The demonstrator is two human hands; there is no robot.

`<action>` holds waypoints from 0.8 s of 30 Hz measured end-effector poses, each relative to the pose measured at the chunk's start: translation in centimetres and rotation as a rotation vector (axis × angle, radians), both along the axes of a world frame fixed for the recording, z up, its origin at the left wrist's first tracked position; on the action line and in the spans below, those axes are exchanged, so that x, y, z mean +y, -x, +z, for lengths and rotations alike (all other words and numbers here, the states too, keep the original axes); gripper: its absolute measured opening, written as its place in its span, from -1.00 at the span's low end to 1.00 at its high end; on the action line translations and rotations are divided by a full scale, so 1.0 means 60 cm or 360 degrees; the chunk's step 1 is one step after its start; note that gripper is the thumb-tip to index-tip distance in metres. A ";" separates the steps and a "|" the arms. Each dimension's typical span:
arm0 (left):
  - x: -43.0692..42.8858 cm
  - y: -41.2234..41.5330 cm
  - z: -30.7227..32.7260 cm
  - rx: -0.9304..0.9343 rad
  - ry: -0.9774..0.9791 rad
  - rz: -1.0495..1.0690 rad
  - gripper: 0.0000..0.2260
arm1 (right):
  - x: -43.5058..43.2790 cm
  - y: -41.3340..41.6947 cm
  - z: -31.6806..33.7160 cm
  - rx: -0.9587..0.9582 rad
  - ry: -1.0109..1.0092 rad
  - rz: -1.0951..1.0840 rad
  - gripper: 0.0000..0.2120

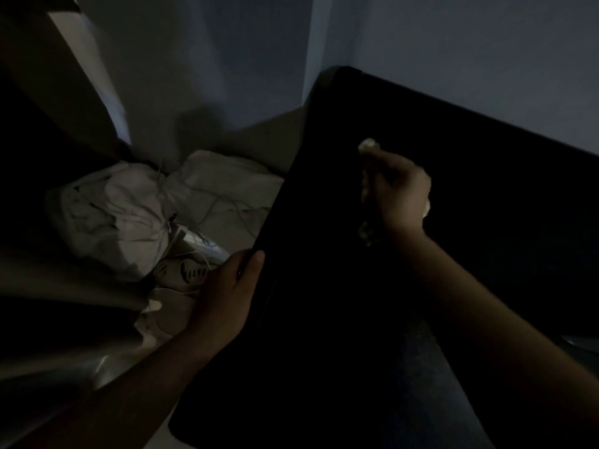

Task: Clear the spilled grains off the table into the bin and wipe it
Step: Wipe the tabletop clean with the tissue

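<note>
Head view, very dim: gripping edge of the dark table (486, 228) with left hand (231, 288), clutching a pale wad (367, 144) in right hand (397, 191).

It is very dark. A little pale light falls on the wall (453, 59) and the white sheets (129, 205). The black worktop (486, 205) shows no detail. Everything looks soft and blurry.
</note>
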State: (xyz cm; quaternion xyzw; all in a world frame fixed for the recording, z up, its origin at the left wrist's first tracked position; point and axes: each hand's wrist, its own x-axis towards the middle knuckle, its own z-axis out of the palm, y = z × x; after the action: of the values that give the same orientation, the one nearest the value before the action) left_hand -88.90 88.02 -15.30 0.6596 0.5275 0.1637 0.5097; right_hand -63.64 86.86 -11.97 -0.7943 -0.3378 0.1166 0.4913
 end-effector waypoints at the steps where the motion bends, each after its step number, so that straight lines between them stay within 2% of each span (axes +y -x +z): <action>1: -0.001 0.000 0.000 -0.0017 -0.0023 -0.0001 -0.80 | 0.008 -0.008 -0.003 -0.0085 0.0105 -0.0066 -0.80; 3: 0.001 0.000 -0.003 -0.0062 -0.0018 0.0015 -0.75 | 0.010 0.010 -0.013 -0.0321 0.0199 -0.0031 -0.77; 5: 0.002 0.000 -0.005 -0.0094 0.0014 0.0024 -0.76 | -0.005 0.054 -0.015 -0.0495 0.0101 0.0222 -0.77; 8: -0.001 -0.002 0.000 -0.0084 -0.0018 0.0027 -0.73 | -0.059 0.107 -0.011 -0.0504 -0.0109 0.0638 -0.83; 11: -0.003 -0.003 0.004 -0.0033 -0.0085 0.0031 -0.73 | -0.108 0.134 -0.003 -0.0412 -0.0022 0.0804 -0.84; 13: -0.002 -0.001 0.006 -0.0019 -0.0090 0.0010 -0.74 | -0.107 0.123 0.003 -0.0326 0.0014 0.0659 -0.88; 16: -0.001 0.000 0.007 -0.0052 -0.0068 -0.0011 -0.76 | -0.062 0.061 -0.005 -0.0229 0.0050 0.0074 -0.84; 18: -0.001 -0.001 0.006 -0.0024 -0.0107 0.0011 -0.73 | -0.040 0.040 -0.014 -0.0297 0.0140 -0.0131 -0.79; 21: -0.003 -0.001 0.004 -0.0038 -0.0095 0.0024 -0.70 | -0.042 0.078 -0.030 -0.0477 0.0201 -0.0007 -0.71; 24: -0.005 0.001 0.009 -0.0056 -0.0092 0.0040 -0.70 | -0.075 0.138 -0.031 -0.0642 0.0117 0.0444 -0.68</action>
State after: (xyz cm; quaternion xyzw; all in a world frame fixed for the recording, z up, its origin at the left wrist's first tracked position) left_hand -88.93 87.70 -14.75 0.6643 0.5218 0.1969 0.4977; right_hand -71.94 82.39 -13.83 -0.7645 -0.5309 0.0346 0.3639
